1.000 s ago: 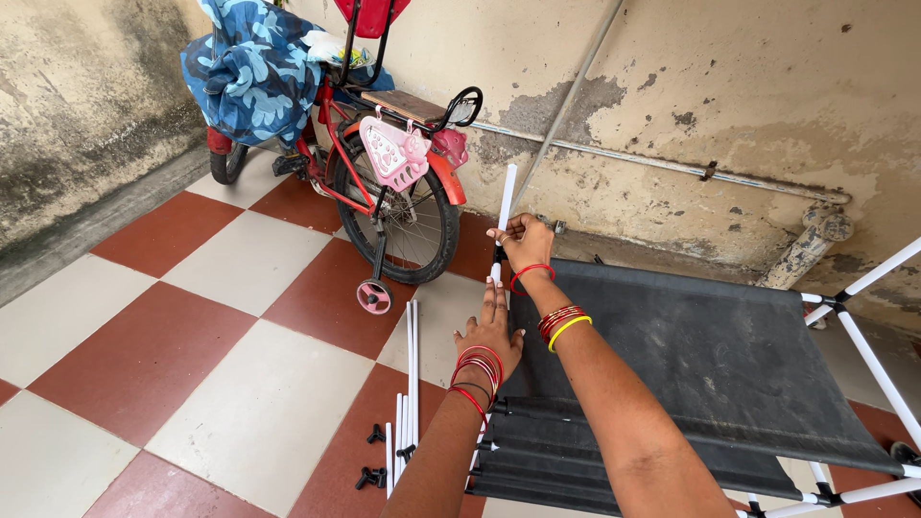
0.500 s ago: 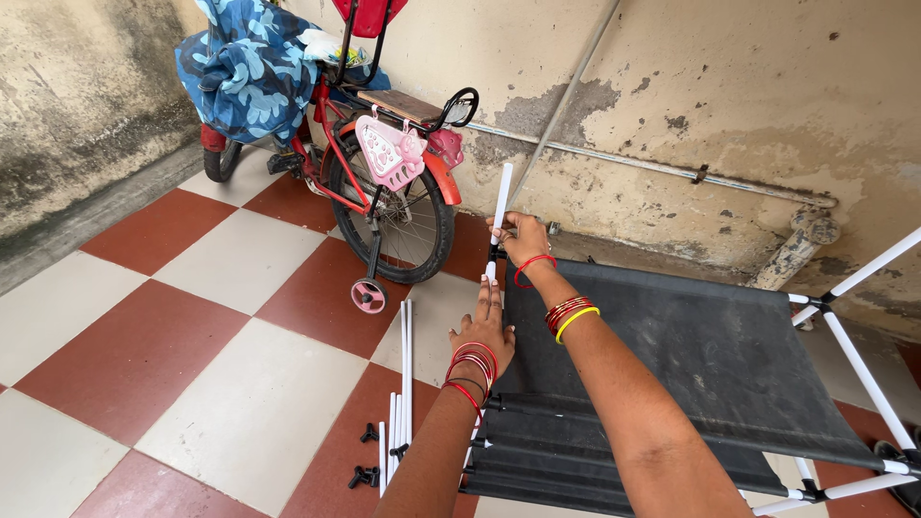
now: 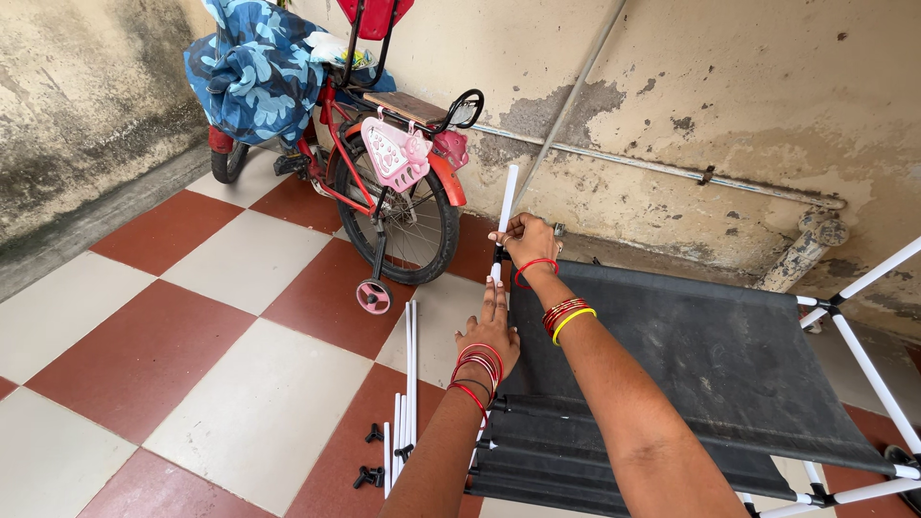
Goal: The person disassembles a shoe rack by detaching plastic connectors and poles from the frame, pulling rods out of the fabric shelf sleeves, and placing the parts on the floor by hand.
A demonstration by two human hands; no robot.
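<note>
Gripping the upright white tube just above a black corner joint, the right hand is curling its fingers around it at the far left corner of the black fabric shelf. The left hand is lying flat and open, fingers stretched along the shelf's left edge, holding nothing. Seating the tube well probably means keeping it straight over the joint while the flat hand is steadying the frame against tipping. Spare white tubes and small black connectors are lying on the checked floor to the left, near a red bicycle.
</note>
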